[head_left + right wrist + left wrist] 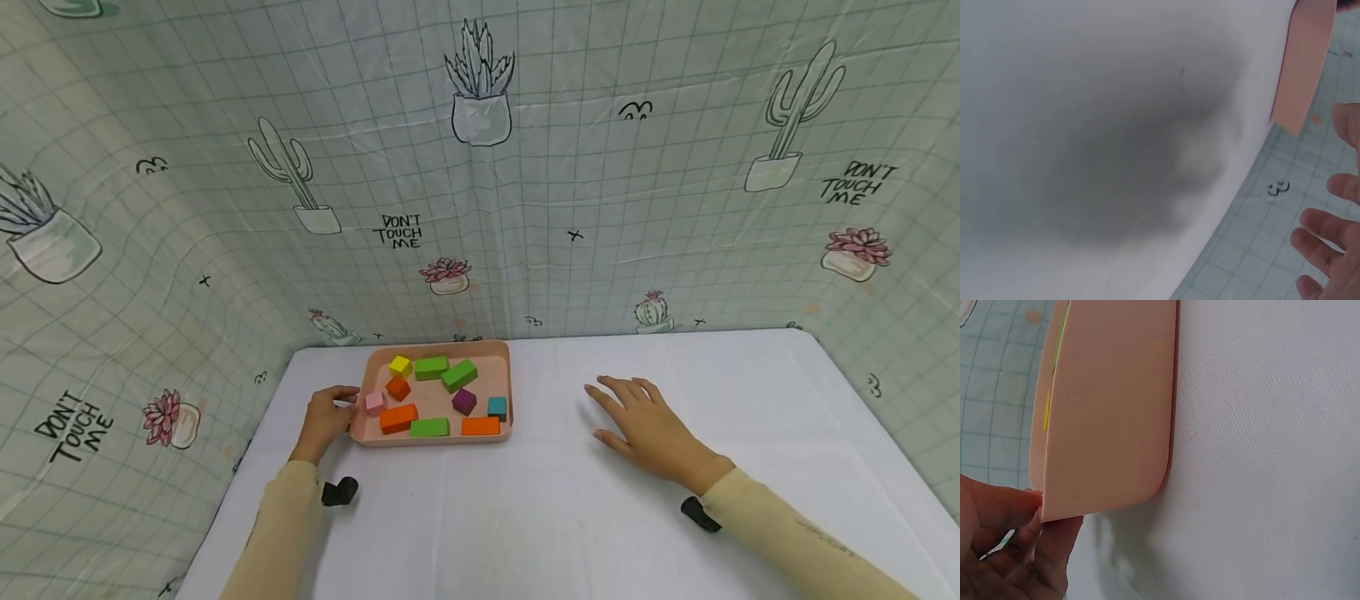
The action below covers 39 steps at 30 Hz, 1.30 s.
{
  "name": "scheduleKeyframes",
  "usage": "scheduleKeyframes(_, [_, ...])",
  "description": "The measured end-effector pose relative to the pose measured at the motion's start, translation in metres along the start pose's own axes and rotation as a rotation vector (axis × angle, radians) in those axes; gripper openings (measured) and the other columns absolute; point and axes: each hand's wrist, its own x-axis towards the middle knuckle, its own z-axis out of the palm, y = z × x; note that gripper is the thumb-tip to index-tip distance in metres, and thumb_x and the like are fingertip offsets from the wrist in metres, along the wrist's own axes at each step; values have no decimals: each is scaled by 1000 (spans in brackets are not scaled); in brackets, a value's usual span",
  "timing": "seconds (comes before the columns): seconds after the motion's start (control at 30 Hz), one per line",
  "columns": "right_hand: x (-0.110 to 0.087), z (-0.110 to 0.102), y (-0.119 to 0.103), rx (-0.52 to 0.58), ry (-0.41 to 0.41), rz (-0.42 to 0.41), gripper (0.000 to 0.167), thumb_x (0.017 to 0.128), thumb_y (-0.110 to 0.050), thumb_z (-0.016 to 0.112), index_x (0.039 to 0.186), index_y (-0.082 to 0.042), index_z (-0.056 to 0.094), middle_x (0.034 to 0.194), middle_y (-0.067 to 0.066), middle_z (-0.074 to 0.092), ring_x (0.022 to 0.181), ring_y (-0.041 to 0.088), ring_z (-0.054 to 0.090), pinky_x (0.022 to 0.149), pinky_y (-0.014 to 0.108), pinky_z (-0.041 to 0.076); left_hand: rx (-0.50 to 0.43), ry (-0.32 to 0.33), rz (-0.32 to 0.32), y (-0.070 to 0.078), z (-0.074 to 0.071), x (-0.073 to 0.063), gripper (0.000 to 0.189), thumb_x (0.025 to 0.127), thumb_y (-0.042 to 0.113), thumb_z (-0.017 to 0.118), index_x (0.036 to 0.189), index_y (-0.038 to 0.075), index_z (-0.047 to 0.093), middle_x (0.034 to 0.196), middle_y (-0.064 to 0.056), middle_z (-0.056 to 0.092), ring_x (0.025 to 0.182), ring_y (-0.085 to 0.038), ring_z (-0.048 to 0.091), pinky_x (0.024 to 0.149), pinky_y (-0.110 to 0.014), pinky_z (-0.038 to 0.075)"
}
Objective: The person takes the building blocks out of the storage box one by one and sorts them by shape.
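Note:
A pink tray [442,404] lies towards the back left of the table with several coloured blocks in it. At its left end, my left hand [324,421] holds the rim. The left wrist view shows the thumb and fingers of that hand [1007,556] pinching the tray's edge at a corner. Inside are a yellow block [401,367], a pink block [375,403], a purple block [464,402] and a blue block [497,407], besides green and orange ones. Over the table, right of the tray, my right hand [652,433] is spread with nothing in it.
White cloth covers the table [480,517]. A grid-patterned curtain [540,192] with plant drawings hangs behind and along both sides. Dark wrist-worn pieces show beneath both sleeves, the left one [340,492] close to the table's left side.

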Motion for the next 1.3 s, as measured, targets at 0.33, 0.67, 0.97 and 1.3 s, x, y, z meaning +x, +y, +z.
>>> scheduleKeyframes(0.33, [28,14,-21,-16,4,-50,65,93,-30,81,147,-4,57,144,19,58,131,37,56,113,59,39,-1,16,-22,2,2,-1,37,97,-4,58,132,-13,63,122,-31,63,82,-26,60,66,-25,56])
scheduleKeyframes(0.67, [52,23,-39,-36,-28,-79,63,95,-34,79,147,-6,58,146,17,58,132,36,56,115,58,39,2,2,-35,4,0,-2,38,96,-3,56,133,-12,62,122,-30,62,85,-27,60,69,-26,58])
scheduleKeyframes(0.97, [72,30,-52,-29,0,-109,57,94,-31,80,143,-8,62,143,14,61,130,34,57,114,55,40,-12,6,-34,5,0,-2,37,95,-4,56,131,-13,63,120,-30,62,80,-24,58,65,-24,54])
scheduleKeyframes(1.3, [99,41,-67,-8,-7,-122,49,95,-31,80,138,-11,65,139,11,63,128,31,59,115,52,41,-11,14,-29,5,1,-1,36,96,-5,56,130,-13,63,119,-30,61,81,-25,58,67,-25,55])
